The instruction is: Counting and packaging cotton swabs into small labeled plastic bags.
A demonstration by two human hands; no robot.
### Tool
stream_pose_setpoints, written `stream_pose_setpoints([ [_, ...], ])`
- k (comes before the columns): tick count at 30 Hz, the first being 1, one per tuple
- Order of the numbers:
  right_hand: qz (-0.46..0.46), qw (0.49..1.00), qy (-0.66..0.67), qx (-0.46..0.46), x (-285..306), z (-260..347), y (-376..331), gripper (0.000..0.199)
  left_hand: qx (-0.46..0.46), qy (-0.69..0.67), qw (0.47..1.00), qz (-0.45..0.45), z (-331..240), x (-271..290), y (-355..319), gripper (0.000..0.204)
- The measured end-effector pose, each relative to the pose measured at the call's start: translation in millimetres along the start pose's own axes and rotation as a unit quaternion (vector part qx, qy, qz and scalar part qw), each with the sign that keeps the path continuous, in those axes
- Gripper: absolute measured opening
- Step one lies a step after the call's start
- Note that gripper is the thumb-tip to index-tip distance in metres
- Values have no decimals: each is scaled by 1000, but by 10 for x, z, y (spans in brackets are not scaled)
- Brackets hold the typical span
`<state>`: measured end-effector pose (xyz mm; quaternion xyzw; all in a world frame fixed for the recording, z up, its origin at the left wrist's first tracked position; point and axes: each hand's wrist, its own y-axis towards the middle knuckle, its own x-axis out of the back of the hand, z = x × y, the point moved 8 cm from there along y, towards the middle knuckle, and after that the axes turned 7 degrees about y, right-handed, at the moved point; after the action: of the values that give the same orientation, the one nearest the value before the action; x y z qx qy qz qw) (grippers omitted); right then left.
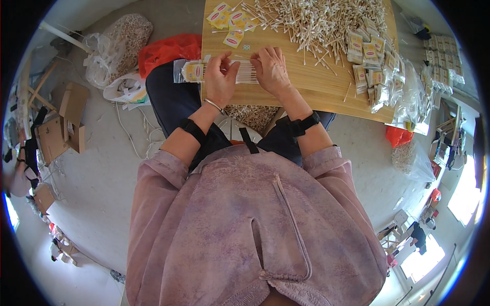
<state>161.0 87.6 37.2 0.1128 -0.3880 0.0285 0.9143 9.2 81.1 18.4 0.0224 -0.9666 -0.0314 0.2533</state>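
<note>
Table edges, head view: a wooden table (311,97) fills the top centre; its left edge runs beside the left hand (220,80), and its near edge slants across just in front of the person's lap.
Room to move: wood shows between the right hand (273,70) and the packets on the right, and along the near edge; a heap of cotton swabs (316,23) bounds the far side.
Overhang: a clear sleeve (178,72) with a yellow card (193,71) in it reaches past the left edge, above the dark trousers (171,94).
Left hand: palm down, fingers curled, thumb and forefinger at the near left part of a row of swabs (246,72).
Right hand: wrist angled inward, fingers bent down at the row's right end.
Grasp: both hands touch the row; I cannot tell whether either pinches it firmly.
Swab row: side by side, between the hands, close to the table's left edge; whether it lies inside the sleeve is unclear.
Counts: two bare hands, two black wristbands (193,131), one bracelet (214,105), one sleeve at the hands, at least four loose yellow cards (234,37) beyond them; the swabs and the filled packets (371,55) are too many and too overlapped to count.
</note>
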Motion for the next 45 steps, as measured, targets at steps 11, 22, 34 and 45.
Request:
stream_pose_setpoints([
  [11,-80,975,209,-13,383,326,-61,10,-10,-248,968,36,-562,62,167,13],
  [22,-146,959,239,33,595,526,-113,8,-57,-336,938,67,-869,148,116,14],
  [34,-100,967,230,42,573,611,-129,10,-18,-339,938,71,-799,186,108,15],
  [45,-42,954,295,-39,413,391,-125,13,10,-353,933,76,-717,131,118,17],
])
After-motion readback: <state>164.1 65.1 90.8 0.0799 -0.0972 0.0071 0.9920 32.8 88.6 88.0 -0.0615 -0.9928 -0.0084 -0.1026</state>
